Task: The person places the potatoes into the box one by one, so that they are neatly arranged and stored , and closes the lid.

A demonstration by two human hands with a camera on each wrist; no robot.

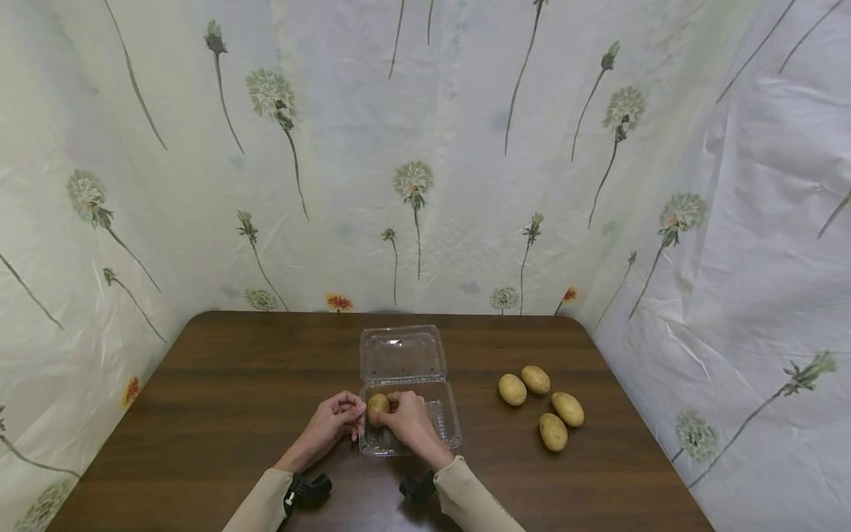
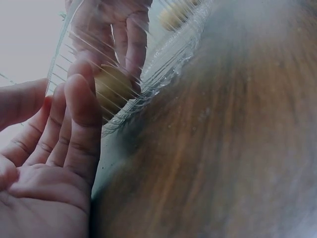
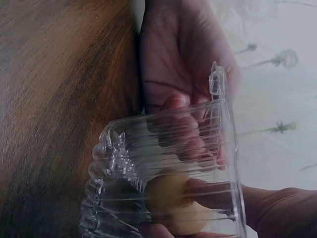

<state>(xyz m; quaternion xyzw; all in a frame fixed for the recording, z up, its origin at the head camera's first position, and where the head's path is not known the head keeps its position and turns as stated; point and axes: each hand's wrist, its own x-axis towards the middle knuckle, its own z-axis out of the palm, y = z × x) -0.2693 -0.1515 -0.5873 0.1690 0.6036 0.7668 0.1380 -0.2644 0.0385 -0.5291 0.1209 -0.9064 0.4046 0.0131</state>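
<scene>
A clear plastic clamshell container [image 1: 455,414] lies on the table with its ribbed lid [image 1: 402,358] folded back, away from me. My right hand [image 1: 411,423] grips a potato [image 1: 378,411] inside the left part of the base. Through the clear wall, the right wrist view shows thumb and fingers around this potato [image 3: 171,193]. At the container's left side, my left hand [image 1: 330,420] pinches the rim between thumb and fingers. Its fingertips lie against the outer wall, close to the potato [image 2: 113,90] in the left wrist view.
Several loose potatoes [image 1: 552,432] lie in a group on the table right of the container. The dark wooden table [image 1: 253,377] has a floral curtain [image 1: 459,244] behind it and at both sides. A black strap device [image 1: 309,489] sits on each wrist.
</scene>
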